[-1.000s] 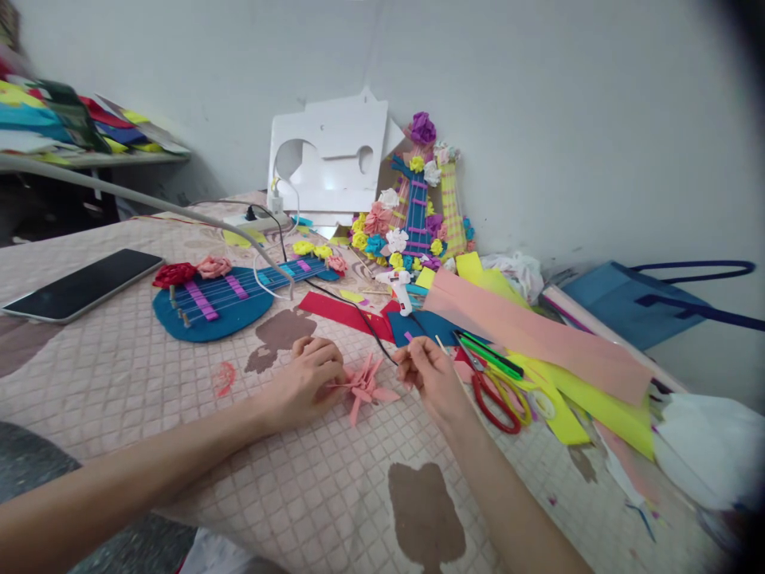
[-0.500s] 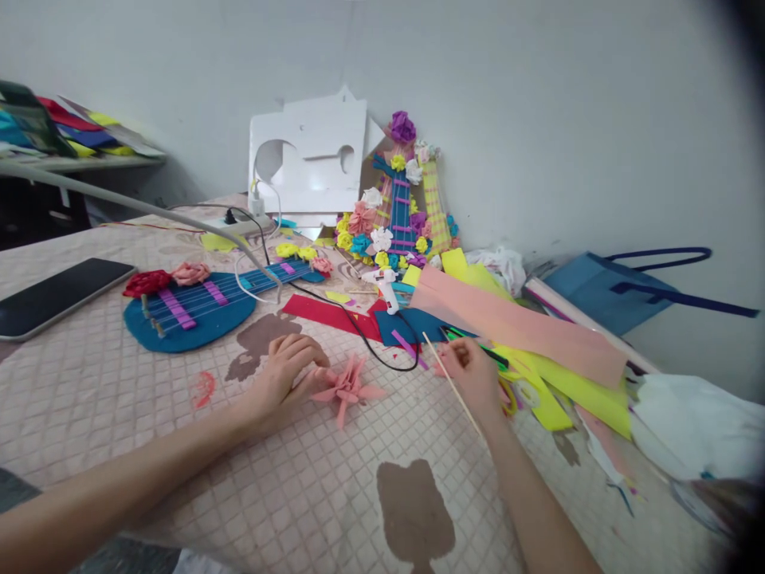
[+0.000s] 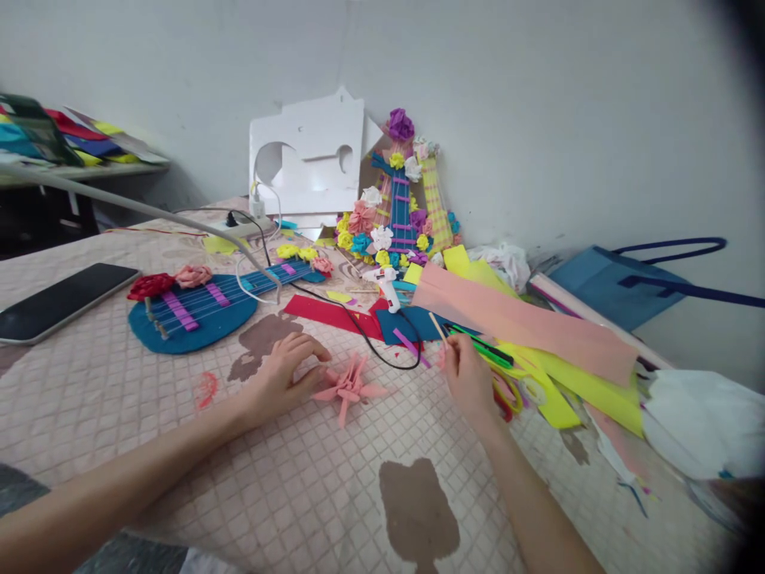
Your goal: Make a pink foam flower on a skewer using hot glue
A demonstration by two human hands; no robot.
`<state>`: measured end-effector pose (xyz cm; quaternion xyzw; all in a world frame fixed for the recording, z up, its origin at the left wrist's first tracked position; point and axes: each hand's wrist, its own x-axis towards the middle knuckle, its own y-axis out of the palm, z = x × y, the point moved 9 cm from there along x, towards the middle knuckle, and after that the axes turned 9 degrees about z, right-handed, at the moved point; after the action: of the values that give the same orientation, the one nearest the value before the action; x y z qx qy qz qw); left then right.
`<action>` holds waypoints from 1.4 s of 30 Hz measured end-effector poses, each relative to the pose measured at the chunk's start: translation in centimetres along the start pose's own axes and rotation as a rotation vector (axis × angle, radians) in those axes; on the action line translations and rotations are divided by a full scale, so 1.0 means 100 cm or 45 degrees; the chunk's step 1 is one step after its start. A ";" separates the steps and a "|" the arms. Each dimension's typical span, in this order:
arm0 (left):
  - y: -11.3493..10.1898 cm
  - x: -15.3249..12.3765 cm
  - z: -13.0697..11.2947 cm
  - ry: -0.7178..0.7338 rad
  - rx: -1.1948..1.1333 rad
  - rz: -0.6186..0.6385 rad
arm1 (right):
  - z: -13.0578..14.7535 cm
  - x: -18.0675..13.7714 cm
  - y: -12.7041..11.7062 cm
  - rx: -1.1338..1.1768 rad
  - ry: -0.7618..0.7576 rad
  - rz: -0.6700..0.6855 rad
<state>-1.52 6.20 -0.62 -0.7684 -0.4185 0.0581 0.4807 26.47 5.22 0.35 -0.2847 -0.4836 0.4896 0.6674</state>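
Pink paper flower [image 3: 350,388] lies on the near middle of the tablecloth [image 3: 179,414]. The left hand [image 3: 284,373], loosely curled, touches its left petals with the fingertips. The right hand [image 3: 467,376], to the flower's right, is closed around a thin stick [image 3: 438,327], near the scissors [image 3: 508,396].

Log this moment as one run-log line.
left hand: fingers touching pink paper flower | right hand: pinching wooden stick | nearby: scissors, glue gun, blue felt guitar
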 end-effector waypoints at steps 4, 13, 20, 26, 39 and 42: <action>0.004 0.001 -0.006 0.082 0.001 0.079 | 0.042 -0.012 0.015 0.294 -0.122 0.201; -0.010 -0.003 -0.013 0.154 0.008 -0.021 | 0.094 -0.037 0.053 0.227 -0.309 0.531; 0.018 -0.002 -0.006 0.087 0.164 0.125 | 0.090 -0.031 0.051 0.139 -0.395 0.410; 0.024 -0.004 -0.022 0.153 0.093 0.139 | 0.075 -0.025 0.034 0.168 -0.285 0.278; 0.022 -0.008 -0.028 0.114 0.161 0.112 | 0.102 -0.057 0.039 0.114 -0.328 0.599; 0.030 -0.003 -0.026 0.070 0.199 0.125 | 0.096 -0.055 0.045 0.044 -0.311 0.620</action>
<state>1.30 3.64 -1.65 -0.7494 -0.3612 0.0932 0.5470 15.58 0.76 -1.92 -0.3201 -0.4695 0.6746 0.4712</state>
